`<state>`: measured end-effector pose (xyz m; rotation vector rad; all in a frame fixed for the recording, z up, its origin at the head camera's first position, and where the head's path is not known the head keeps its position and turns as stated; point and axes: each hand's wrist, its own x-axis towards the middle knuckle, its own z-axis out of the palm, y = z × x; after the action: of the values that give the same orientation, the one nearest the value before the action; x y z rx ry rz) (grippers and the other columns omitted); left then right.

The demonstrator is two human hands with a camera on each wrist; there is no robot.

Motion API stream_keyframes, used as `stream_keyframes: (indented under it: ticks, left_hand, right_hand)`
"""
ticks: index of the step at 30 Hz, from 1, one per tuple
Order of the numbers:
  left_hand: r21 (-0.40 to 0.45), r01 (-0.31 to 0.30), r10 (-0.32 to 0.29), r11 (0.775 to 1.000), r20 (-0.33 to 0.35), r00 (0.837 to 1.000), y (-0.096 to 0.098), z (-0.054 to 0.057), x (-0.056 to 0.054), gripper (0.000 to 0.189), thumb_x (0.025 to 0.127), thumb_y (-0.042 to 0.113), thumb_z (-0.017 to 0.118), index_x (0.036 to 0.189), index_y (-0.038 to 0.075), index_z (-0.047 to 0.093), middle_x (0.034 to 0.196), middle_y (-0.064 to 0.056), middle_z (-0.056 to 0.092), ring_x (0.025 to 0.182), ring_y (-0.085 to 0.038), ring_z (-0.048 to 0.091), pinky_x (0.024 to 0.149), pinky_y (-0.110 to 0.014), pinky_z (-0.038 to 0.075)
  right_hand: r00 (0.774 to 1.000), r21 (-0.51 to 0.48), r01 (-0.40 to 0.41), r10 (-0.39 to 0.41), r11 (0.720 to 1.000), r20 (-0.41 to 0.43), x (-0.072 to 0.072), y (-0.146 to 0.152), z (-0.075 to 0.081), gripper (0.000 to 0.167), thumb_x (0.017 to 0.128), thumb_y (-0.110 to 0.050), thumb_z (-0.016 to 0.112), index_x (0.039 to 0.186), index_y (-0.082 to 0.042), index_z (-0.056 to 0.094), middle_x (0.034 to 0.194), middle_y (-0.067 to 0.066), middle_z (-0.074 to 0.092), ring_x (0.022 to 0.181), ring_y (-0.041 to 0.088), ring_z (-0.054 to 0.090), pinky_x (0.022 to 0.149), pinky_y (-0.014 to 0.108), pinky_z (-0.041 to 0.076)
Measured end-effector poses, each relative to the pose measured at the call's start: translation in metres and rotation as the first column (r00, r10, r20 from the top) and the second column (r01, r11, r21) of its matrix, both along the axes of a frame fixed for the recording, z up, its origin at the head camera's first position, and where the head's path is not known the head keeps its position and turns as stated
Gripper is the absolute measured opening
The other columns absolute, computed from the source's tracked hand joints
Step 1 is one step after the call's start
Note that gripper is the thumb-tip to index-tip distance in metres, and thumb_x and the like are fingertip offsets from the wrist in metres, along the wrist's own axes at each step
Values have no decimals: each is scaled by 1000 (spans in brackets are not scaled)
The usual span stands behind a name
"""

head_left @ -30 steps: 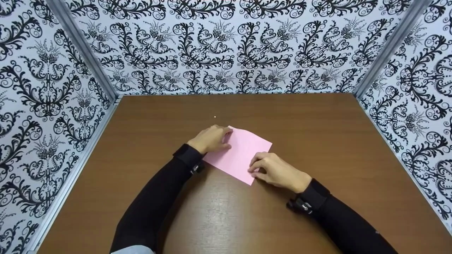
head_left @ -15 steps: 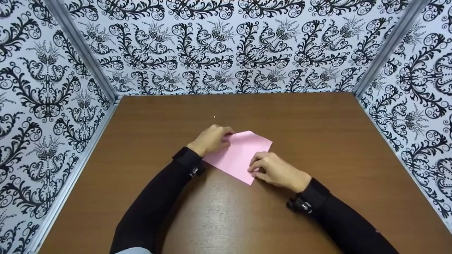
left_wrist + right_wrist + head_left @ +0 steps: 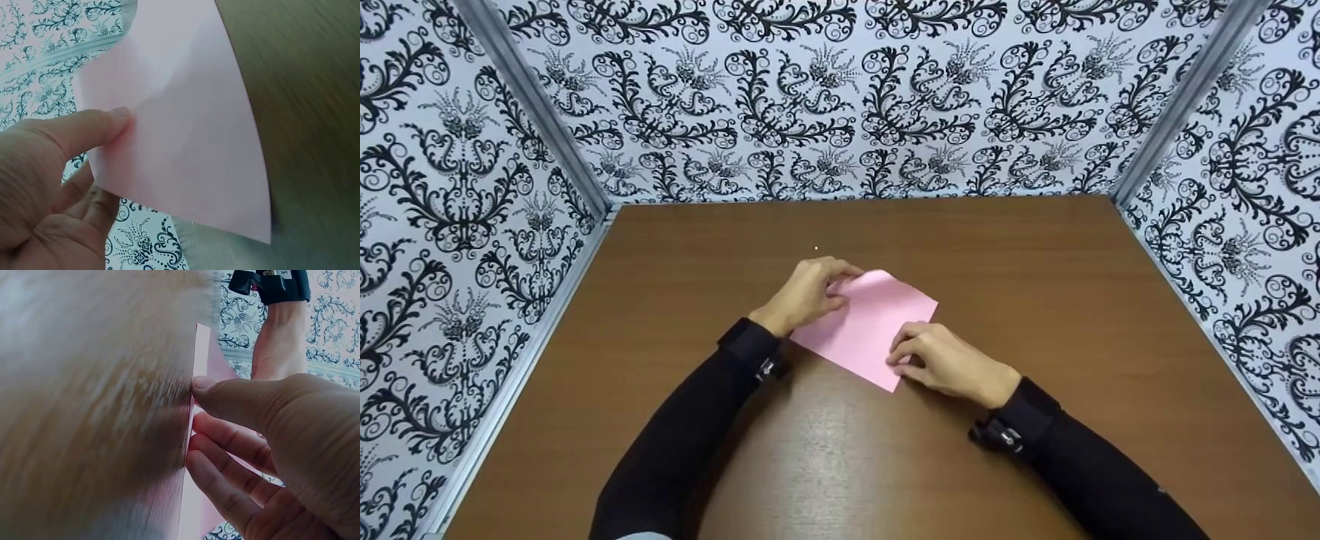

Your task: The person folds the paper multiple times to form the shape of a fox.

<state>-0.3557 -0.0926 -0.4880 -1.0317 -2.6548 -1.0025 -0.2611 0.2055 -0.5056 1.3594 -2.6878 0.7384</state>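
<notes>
A sheet of pink paper (image 3: 872, 322) lies at an angle on the brown table between my hands. My left hand (image 3: 802, 292) pinches its left edge. In the left wrist view the thumb presses the face of the raised paper (image 3: 180, 118), and the fingers of the left hand (image 3: 50, 163) are behind it. The far left part of the sheet bows upward. My right hand (image 3: 949, 364) rests on the near right edge. In the right wrist view, thumb and fingertips of the right hand (image 3: 275, 433) press the paper's edge (image 3: 201, 349) against the tabletop.
The brown tabletop (image 3: 1020, 262) surrounds the paper. White walls with black scrollwork (image 3: 825, 97) stand behind and at both sides, joined by grey metal posts (image 3: 1185, 97). A tiny pale speck (image 3: 816, 247) shows beyond the left hand. Each wrist bears a black strap with a small camera.
The left hand's hold has shifted slightly, with its fingers going further under the paper. The sheet's far left corner has risen and curled. The right hand has stayed in place.
</notes>
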Motion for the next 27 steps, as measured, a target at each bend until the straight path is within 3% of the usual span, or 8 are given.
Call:
stream_keyframes:
  ticks: [6, 11, 14, 16, 21, 27]
  left_hand:
    - [47, -21, 23, 999, -49, 999, -2, 4, 1, 65, 94, -5, 91, 157, 3, 73, 155, -21, 77, 139, -40, 75, 121, -51, 65]
    - [80, -38, 44, 996, -68, 997, -3, 7, 4, 88, 95, -8, 91, 174, 3, 54, 174, -25, 61, 129, -40, 78, 120, -49, 66]
    - [91, -34, 40, 995, -65, 997, -3, 9, 7, 93, 98, -9, 87, 180, 2, 44, 170, -24, 66, 122, -40, 79, 112, -49, 68]
    - [98, -29, 35, 995, -56, 998, -2, 10, 11, 88, 101, -8, 85, 179, 2, 44, 157, -23, 76, 121, -39, 80, 108, -50, 69]
    - [107, -29, 36, 994, -59, 998, 1, 15, 21, 56, 110, -1, 80, 162, 4, 61, 123, -21, 88, 108, -34, 88, 95, -44, 74]
    - [68, -10, 21, 998, -166, 986, 5, 22, 33, 21, 115, 5, 75, 136, 2, 74, 121, -17, 90, 104, -29, 91, 91, -38, 75]
  right_hand:
    - [1000, -4, -3, 3, 1000, -1, 0, 0, 0, 7, 105, -7, 90, 111, -7, 92, 116, 9, 82, 108, 23, 81, 95, 39, 71]
    - [1000, -10, -15, 15, 1000, -11, 0, 0, 0, 7, 104, -6, 90, 111, -6, 91, 116, 10, 82, 108, 24, 81, 95, 40, 71]
    - [1000, -9, -21, 21, 1000, -3, 1, 0, 1, 8, 104, -6, 90, 112, -5, 91, 116, 10, 82, 108, 24, 81, 95, 40, 71]
    - [1000, -5, -27, 27, 1000, 5, 1, 1, 1, 9, 104, -6, 90, 113, -5, 91, 116, 10, 82, 108, 24, 81, 95, 39, 71]
    - [999, 1, -35, 35, 999, 10, 2, 1, 3, 10, 104, -8, 90, 114, -5, 91, 117, 10, 82, 108, 24, 81, 96, 40, 71]
    - [999, 4, -25, 25, 1000, 25, 1, 1, 4, 11, 105, -9, 90, 116, -6, 91, 119, 10, 82, 109, 24, 82, 95, 40, 72]
